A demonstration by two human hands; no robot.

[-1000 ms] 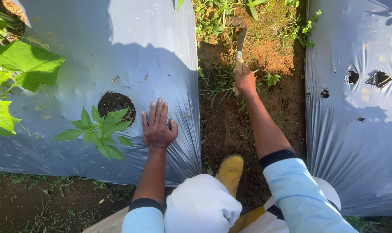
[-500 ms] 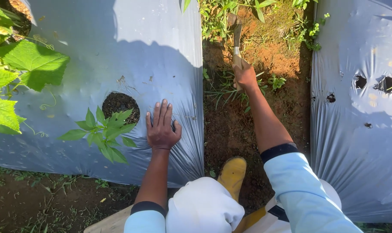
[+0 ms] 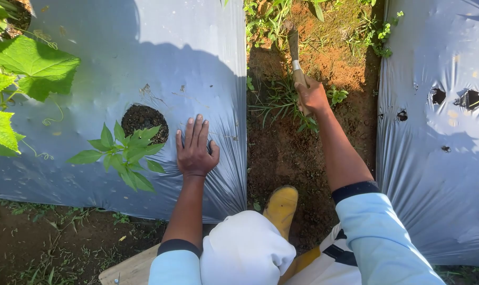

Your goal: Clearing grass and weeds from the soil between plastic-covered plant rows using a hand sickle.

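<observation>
My left hand point(image 3: 195, 150) rests flat, fingers spread, on the silver plastic mulch sheet point(image 3: 144, 63) just right of a planting hole point(image 3: 143, 120) with a small green seedling point(image 3: 126, 153). My right hand point(image 3: 312, 96) grips the wooden handle of a small hand tool point(image 3: 294, 47), whose blade points away from me into the soil and weeds of the furrow point(image 3: 303, 153). Grass weeds point(image 3: 281, 100) grow right beside that hand.
A second silver mulch sheet point(image 3: 434, 158) with several torn holes lies on the right. Large green leaves point(image 3: 23, 68) hang at the left edge. My yellow boot point(image 3: 281, 206) stands in the furrow, and a wooden board point(image 3: 128, 269) lies at the bottom.
The view has shifted slightly, so everything sits lower in frame. My right hand with the tool has drawn a little nearer along the furrow. The left hand stays flat on the sheet.
</observation>
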